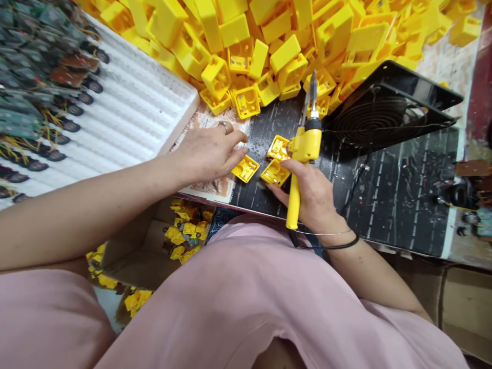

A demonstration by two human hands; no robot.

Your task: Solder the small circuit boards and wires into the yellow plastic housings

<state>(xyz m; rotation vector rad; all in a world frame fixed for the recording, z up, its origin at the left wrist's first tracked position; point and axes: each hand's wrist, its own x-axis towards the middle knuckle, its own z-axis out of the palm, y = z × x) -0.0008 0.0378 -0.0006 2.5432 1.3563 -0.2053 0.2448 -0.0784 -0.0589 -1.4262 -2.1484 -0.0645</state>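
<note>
My right hand (315, 192) is wrapped around a yellow soldering gun (307, 146) with its metal tip pointing up and away from me. The fingers of that hand reach close to a small open yellow plastic casing (275, 173), and a second yellow casing (277, 146) lies just beyond it. Over on the left, my left hand (209, 151) is open, its fingers loosely bent and apart, at the edge of another yellow casing (246, 168) on the table. Whether its thumb touches that casing is hidden. Small metal parts show inside the casings.
A large heap of yellow casings (238, 31) covers the back. On the left, a white foam sheet (146, 97) carries circuit boards (26, 66) with wires and round black parts. A black fan (384, 115) stands at right. Below the table edge, a cardboard box (142, 256) holds yellow pieces.
</note>
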